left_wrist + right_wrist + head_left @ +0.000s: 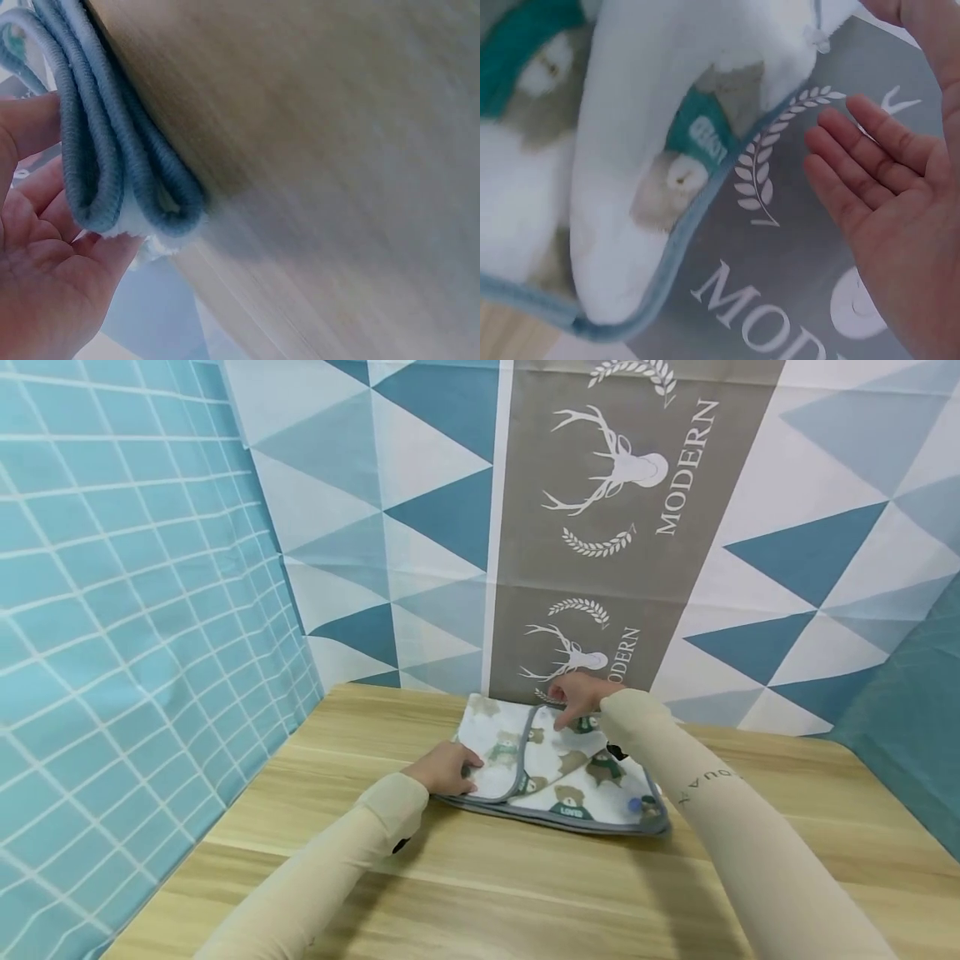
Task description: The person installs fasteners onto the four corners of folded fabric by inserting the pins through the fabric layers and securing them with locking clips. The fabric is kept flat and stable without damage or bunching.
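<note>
A folded fleece blanket (573,806), white with printed bears and grey-blue edging, lies on the wooden table. At its left end my left hand (444,768) rests on the folded layers, thumb apart from the fingers. Close up in the left wrist view, the stacked folds of the edging (94,180) show, with the left hand (56,247) touching their outer end. My right hand (579,695) is over the far edge of the blanket. From the right wrist, the right hand (900,180) shows its palm and loosely bent fingers, apart from the blanket flap (694,180).
The wooden table (480,885) extends in front of the blanket and to both sides. Behind it stands a wall covering (435,552) with triangles and a deer print. A blue gridded sheet (142,610) borders the left side.
</note>
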The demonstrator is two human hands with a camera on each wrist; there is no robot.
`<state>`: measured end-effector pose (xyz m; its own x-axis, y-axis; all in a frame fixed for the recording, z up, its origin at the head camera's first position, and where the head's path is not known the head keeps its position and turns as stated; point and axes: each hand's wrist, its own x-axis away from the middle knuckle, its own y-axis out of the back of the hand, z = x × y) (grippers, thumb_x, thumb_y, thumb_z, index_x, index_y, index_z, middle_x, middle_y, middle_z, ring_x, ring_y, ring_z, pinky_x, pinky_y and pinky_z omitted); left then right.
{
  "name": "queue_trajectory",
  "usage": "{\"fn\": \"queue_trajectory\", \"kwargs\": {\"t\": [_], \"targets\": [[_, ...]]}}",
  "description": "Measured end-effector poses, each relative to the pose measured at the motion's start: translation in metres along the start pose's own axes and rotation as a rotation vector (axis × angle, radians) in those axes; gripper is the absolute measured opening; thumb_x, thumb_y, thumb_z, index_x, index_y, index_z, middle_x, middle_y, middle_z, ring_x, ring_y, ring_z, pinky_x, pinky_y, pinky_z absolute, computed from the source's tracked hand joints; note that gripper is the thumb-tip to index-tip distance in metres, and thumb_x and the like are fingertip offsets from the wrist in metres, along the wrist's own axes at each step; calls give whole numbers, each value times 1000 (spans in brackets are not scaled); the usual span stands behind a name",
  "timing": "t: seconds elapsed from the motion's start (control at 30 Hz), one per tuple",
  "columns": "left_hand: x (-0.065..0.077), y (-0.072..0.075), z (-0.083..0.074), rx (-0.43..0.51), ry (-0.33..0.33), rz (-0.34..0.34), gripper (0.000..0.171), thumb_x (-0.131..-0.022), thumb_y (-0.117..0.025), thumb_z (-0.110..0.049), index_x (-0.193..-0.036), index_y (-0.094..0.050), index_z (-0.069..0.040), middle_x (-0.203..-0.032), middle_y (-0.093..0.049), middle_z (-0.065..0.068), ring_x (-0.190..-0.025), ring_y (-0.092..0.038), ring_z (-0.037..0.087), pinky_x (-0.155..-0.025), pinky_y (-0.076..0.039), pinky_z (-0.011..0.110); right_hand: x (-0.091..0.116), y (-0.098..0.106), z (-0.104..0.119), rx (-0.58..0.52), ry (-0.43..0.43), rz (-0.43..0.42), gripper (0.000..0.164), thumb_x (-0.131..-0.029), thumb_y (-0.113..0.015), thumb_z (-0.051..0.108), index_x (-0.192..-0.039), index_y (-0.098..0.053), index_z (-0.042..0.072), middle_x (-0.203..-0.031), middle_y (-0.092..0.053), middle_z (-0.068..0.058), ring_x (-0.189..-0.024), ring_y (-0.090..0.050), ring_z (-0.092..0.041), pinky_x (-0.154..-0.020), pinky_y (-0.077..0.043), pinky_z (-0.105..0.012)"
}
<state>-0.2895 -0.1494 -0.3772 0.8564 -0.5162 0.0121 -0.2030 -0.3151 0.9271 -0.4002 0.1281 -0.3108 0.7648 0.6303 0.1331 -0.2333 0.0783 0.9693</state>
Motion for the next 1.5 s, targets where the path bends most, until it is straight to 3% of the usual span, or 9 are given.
{"fn": "queue_trajectory", "kwargs": {"t": [0.17,0.33,0.57,0.73,1.0,1.27,1.5], "targets": [[-2,-2,-4,22,7,0,35,-82,-75,-12,-115,-69,-3,-120,-69,12,-118,-61,31,-103,-48,42,-7,-10,-5,-25,-103,43,66,-78,-78,28,-129,-53,-6,-127,-59,-22,-118,-57,-34,-102,-48,-42],[-6,-8,-6,28,-16,8,35,-82,-75,-14,-115,-70,-4,-119,-69,12,-118,-61,30,-102,-48,41,-6,-22,-15,-18,-169,45,65,-76,-79,29,-126,-57,-6,-122,-62,-22,-114,-59,-35,-99,-50,-42],[-7,-8,-5,20,-36,3,35,-81,-76,-13,-114,-70,-2,-119,-70,12,-118,-61,31,-103,-48,41,1,-18,-20,-88,-113,-101,30,-76,-72,17,-100,-68,-1,-95,-69,-13,-86,-63,-21,-81,-53,-33],[-5,-2,-3,17,-32,-9,35,-82,-75,-12,-114,-69,-1,-120,-69,13,-118,-61,32,-103,-48,42,8,1,-14,-125,-63,-109,9,-78,-68,9,-85,-71,3,-80,-69,-6,-69,-56,-10,-69,-50,-25],[-1,-2,7,8,-34,-15,35,-82,-74,-12,-115,-69,0,-120,-69,14,-117,-61,32,-102,-49,43,24,23,-7,-163,7,-38,3,-77,-68,6,-77,-65,4,-72,-62,1,-66,-49,-8,-67,-45,-22],[-2,-5,9,2,-46,-19,36,-82,-74,-13,-116,-69,-1,-120,-69,14,-118,-61,32,-102,-48,43,60,29,-16,-287,30,-9,4,-79,-69,2,-80,-65,3,-72,-61,-1,-63,-49,-7,-63,-45,-23],[0,-2,6,-1,-47,-16,35,-82,-74,-12,-114,-69,-1,-119,-69,14,-116,-61,34,-102,-49,44,95,29,-20,-368,71,91,9,-75,-65,-7,-80,-61,0,-70,-55,2,-60,-45,-5,-58,-42,-21]]}}
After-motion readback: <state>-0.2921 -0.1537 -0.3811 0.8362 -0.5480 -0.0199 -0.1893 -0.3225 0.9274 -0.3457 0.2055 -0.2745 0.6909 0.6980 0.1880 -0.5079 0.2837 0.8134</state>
